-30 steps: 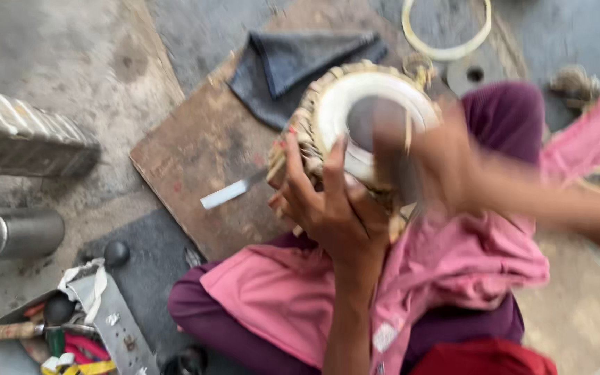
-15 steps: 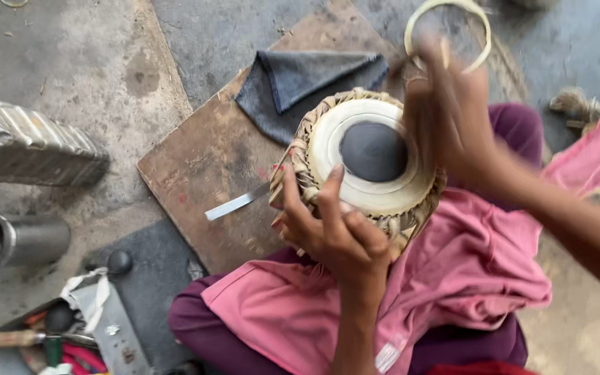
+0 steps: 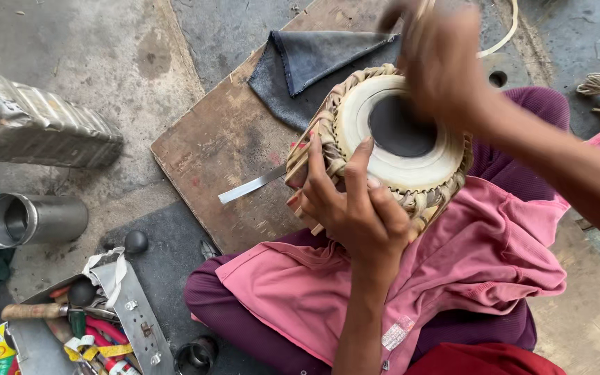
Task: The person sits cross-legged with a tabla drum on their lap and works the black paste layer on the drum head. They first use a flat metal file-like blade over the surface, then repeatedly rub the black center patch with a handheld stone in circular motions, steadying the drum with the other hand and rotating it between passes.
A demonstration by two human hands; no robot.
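The drum [image 3: 394, 142] sits tilted in the person's lap, resting on the pink cloth [image 3: 453, 271] that seems to cushion it; the left hand [image 3: 352, 208] clamps its near rim, fingers spread over the woven lacing and white skin, apparently to steady it; the right hand [image 3: 442, 59] hovers over the far edge, blurred, so I cannot tell whether it is closed on anything; a pale ring [image 3: 501, 38] shows just behind it. A flat metal strip [image 3: 251, 186] pokes out from beside the drum across the wooden board [image 3: 223, 139], close to the left hand; a dark folded cloth [image 3: 307, 66] lies on the board beyond. Off to the left stand a metal cup [image 3: 26, 221] on its side, a ribbed silver can [image 3: 43, 125] with a red cap, and an open toolbox [image 3: 130, 319], all near at hand.
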